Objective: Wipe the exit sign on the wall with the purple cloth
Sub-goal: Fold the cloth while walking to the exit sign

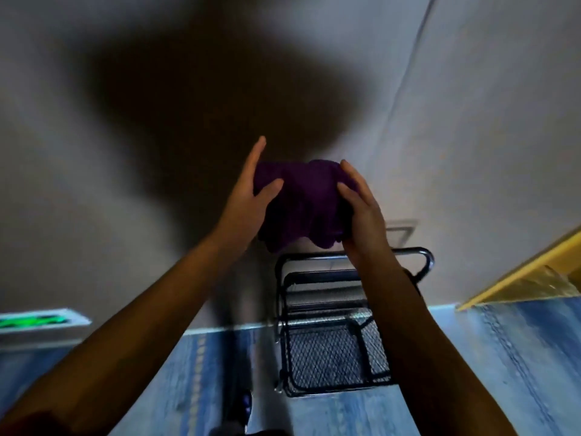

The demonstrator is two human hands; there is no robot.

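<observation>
- Two bare hands hold one purple cloth [301, 202] up in front of the wall [471, 121], mid-frame.
- Left hand [251, 196]: fingers straight and pointing up along the cloth's left edge, thumb laid across the front of the fabric; cloth held between thumb and palm side.
- Right hand [361, 209]: fingers curled over the cloth's right edge, thumb on the front, gripping it.
- Cloth is bunched between both hands, its lower hem hanging loose and wavy above the black wire rack [330, 338].
- Can't tell if the cloth touches the wall behind it.
- Exit sign [37, 322]: green-lit, blurred, low on the wall at far left edge of frame, just above the floor line, well apart from the cloth and both hands.
- Black wire rack stands on the blue floor [471, 372] against the wall, directly under the cloth; mesh lower shelf visible.
- Yellow-edged panel [518, 272] at right, near the wall's bottom corner.
- Large dark shadow [204, 89] on the wall above the hands.
</observation>
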